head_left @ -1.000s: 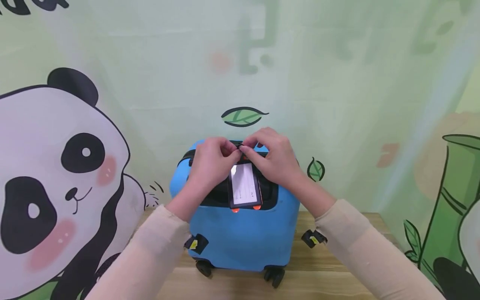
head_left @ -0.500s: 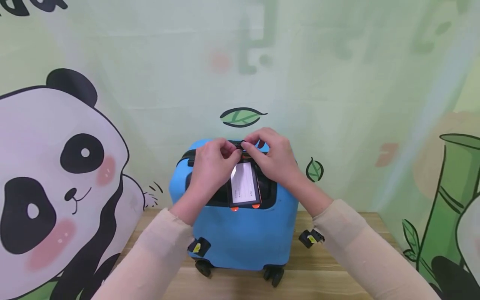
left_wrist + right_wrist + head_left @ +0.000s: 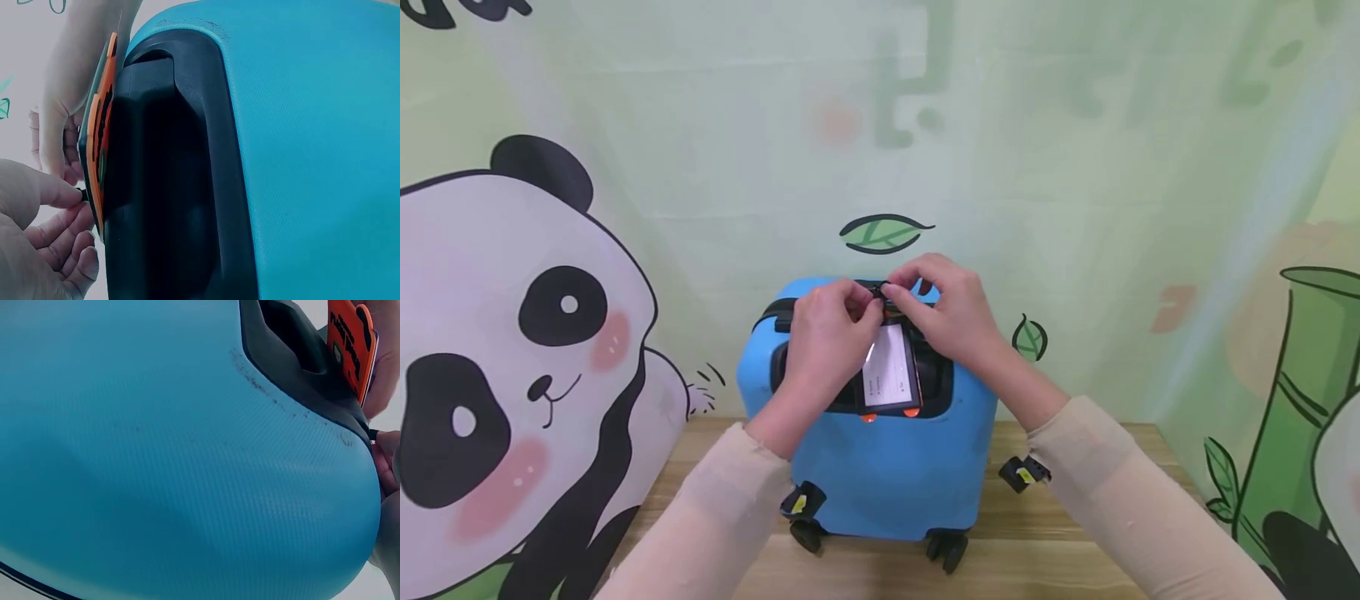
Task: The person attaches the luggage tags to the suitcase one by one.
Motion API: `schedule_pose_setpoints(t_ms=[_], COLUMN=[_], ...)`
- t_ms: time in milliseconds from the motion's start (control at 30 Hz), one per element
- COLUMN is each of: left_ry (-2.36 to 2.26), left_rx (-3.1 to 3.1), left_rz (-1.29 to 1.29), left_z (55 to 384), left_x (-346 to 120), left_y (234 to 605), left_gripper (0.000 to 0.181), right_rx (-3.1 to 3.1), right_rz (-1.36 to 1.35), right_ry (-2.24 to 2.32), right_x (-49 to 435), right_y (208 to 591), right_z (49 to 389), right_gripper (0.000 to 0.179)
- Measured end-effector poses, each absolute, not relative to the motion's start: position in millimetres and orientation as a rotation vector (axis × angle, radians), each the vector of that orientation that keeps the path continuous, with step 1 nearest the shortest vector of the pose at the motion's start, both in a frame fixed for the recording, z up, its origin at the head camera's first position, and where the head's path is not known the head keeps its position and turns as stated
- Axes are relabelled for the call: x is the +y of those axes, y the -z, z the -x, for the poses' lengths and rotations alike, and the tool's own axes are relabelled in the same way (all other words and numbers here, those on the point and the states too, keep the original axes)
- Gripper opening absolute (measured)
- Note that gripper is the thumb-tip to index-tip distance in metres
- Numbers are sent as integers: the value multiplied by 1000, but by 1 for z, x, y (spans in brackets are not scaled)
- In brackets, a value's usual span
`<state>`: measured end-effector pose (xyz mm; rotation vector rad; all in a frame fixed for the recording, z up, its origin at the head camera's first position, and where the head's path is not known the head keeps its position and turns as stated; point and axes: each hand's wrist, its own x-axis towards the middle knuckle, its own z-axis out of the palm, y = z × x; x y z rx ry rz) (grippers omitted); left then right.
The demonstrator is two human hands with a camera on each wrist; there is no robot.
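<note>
A blue suitcase [image 3: 887, 475] stands upright in front of me. Over the black recess at its top hangs a luggage tag [image 3: 887, 367], its white card facing up towards the head view. In the right wrist view the luggage tag [image 3: 351, 347] shows its orange back with black lettering. My left hand [image 3: 831, 333] pinches a small black strap [image 3: 83, 194] at the tag's upper end between thumb and fingers. Close beside it, my right hand [image 3: 955, 312] pinches the black strap [image 3: 373, 434] too, thumb and index finger together. The fingers partly hide the strap.
The suitcase's black wheels [image 3: 947, 550] rest on a wooden surface [image 3: 1052, 550]. Right behind it is a green backdrop [image 3: 737, 167] printed with a panda and leaves. A small black wrist camera [image 3: 1024, 473] sits below the right sleeve.
My left hand and forearm have shifted slightly to the right and turned a little. The right hand has barely moved, and both keep pinching the strap at the tag's top.
</note>
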<state>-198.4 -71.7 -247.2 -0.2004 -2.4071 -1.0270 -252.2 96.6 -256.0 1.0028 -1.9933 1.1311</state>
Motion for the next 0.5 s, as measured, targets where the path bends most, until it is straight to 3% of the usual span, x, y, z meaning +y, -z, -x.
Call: schedule_pose_setpoints(t_ms=[500], left_ry=[989], left_rx=[-2413], left_rz=[199], left_z=[200], left_x=[-74], left_y=[248], left_gripper=[16], right_rx=[-1958], right_rz=[-1053], right_ry=[-1044], right_x=[95], right_y=[260], right_z=[252], right_gripper=[8])
